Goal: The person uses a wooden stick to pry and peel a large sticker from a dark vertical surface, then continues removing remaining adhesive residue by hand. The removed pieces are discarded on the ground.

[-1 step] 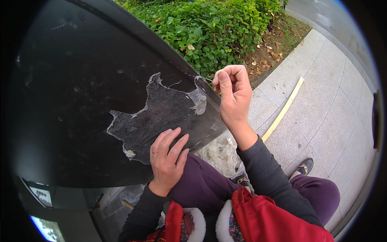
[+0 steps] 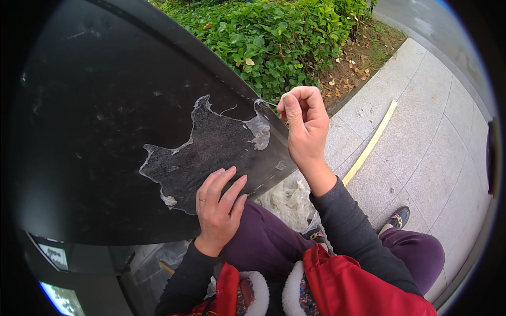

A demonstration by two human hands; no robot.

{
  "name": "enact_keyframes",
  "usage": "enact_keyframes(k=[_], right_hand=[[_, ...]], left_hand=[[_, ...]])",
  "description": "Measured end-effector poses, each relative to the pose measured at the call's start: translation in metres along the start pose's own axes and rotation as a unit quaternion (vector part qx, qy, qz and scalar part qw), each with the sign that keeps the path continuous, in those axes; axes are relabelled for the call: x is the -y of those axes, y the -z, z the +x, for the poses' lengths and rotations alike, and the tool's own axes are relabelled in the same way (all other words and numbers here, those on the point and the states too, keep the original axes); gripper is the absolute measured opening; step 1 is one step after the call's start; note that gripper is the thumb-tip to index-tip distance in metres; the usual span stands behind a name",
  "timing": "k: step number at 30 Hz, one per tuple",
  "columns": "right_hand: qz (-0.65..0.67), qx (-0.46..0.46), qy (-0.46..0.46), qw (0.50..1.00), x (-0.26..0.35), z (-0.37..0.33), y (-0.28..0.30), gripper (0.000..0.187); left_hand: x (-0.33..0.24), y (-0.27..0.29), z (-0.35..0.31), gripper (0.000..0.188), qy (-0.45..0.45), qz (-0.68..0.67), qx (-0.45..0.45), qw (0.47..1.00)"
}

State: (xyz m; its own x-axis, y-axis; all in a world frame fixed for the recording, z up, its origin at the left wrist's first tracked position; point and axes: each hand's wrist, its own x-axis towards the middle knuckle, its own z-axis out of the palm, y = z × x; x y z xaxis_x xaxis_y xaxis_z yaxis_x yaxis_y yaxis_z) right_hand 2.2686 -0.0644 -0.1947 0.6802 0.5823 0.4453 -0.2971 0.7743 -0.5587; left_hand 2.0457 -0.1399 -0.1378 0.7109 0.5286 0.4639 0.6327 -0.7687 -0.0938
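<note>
The right hand (image 2: 307,125), the nearer, is pinching thumb to forefinger, its hold too hidden to tell, just right of the crumpled clear film (image 2: 259,132) clinging to the black panel (image 2: 105,131), while the left hand (image 2: 219,213) is lying below-left, fingers parted and empty

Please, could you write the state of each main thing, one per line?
Black panel: scuffed, with a ragged patch.
Whitish film: torn, wrinkled, along the patch's edge.
Left hand: open, fingers apart, at the patch's near edge.
Right hand: pinched shut; anything held too small to tell.
Yellow strip: lying on the paving.
Clear plastic: crumpled in a heap.
Hedge: green, leafy.
</note>
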Motion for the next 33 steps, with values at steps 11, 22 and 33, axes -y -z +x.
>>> enact_keyframes(k=[11, 22, 33], right_hand=[[-0.228, 0.056, 0.258, 0.937, 0.004, 0.025, 0.011, 0.025], [-0.274, 0.145, 0.257, 0.915, 0.012, 0.03, 0.039, 0.019], [-0.242, 0.108, 0.252, 0.931, 0.003, 0.029, 0.079, 0.026]], left_hand=[[-0.018, -0.008, 0.034, 0.049, -0.032, 0.011, -0.055, 0.998], [-0.033, -0.005, 0.124, 0.043, -0.086, 0.183, -0.179, 0.963], [-0.038, -0.048, 0.166, 0.028, -0.132, 0.224, -0.204, 0.944]])
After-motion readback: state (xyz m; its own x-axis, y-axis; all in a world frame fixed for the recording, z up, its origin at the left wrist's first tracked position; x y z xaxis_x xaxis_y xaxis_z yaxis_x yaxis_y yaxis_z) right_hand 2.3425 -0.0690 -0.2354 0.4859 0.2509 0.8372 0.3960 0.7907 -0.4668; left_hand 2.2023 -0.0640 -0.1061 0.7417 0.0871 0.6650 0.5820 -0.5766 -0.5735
